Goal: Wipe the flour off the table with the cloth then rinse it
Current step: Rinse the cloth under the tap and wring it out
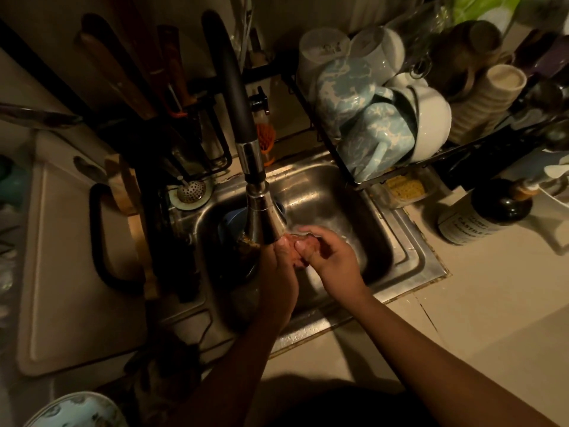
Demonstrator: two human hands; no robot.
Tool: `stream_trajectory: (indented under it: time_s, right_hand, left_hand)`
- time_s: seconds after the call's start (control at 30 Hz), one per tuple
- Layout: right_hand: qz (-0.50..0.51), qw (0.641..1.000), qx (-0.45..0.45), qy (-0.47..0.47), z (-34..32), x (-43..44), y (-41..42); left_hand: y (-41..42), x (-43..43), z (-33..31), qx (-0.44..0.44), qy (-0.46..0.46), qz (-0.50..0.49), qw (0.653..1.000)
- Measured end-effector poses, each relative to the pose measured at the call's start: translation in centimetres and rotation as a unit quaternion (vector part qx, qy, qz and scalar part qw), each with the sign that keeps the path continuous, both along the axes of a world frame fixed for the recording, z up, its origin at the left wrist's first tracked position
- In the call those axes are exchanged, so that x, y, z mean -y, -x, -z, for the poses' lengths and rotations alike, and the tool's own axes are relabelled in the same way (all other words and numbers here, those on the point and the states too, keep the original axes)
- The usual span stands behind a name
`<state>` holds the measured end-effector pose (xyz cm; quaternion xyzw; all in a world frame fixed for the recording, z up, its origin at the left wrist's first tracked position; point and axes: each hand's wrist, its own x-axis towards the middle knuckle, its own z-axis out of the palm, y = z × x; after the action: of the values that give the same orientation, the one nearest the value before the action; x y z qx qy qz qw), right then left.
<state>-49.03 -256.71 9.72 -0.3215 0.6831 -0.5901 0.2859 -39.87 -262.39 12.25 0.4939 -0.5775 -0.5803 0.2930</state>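
Reddish cloth (304,243) under faucet (261,215), gripped between left hand (280,269) and right hand (334,257), both hands curled round it

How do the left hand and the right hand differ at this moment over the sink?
The left hand sits right at the outlet of the faucet head, while the right hand lies further out to the side. The left hand is mostly in shadow, and the right hand is better lit. Both have a curled grip on the reddish cloth above the sink.
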Motion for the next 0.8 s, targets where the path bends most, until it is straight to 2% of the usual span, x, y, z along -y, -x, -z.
stream_trajectory:
  time_s: [0.1,0.2,0.23,0.37,0.47,0.6,0.7,0.8]
  right_hand:
    - [0.044,0.988,0.138,-0.056,-1.6,-0.4,-1.2]
    - [-0.012,0.955,0.28,-0.102,-2.6,-0.8,-2.0]
    - [-0.022,0.947,0.301,-0.106,-2.7,-0.9,-1.9]
    - [-0.06,0.943,0.281,-0.167,-3.9,-0.6,-0.4]
    - [-0.086,0.945,0.275,-0.154,-4.6,-0.7,0.9]
    - [-0.065,0.97,0.205,-0.111,-4.2,-0.4,0.1]
    - [0.02,0.992,0.112,-0.062,-2.5,0.0,-1.1]
    - [0.077,0.995,0.059,-0.018,-1.8,0.1,-2.1]
  left_hand:
    - [-0.2,0.1,0.2,0.006,0.038,0.018,0.999]
    - [-0.1,-0.3,0.2,0.022,0.077,0.061,0.995]
    - [-0.1,-0.5,0.2,0.021,0.086,0.071,0.994]
    - [-1.3,-0.4,0.2,0.022,0.13,0.155,0.979]
    - [-2.3,0.0,1.3,0.05,0.192,0.217,0.956]
    - [-2.1,-0.3,1.2,0.077,0.278,0.164,0.943]
    - [-1.4,-0.8,0.7,0.088,0.24,0.112,0.96]
    - [-0.6,-1.6,-0.1,0.098,0.213,0.065,0.97]
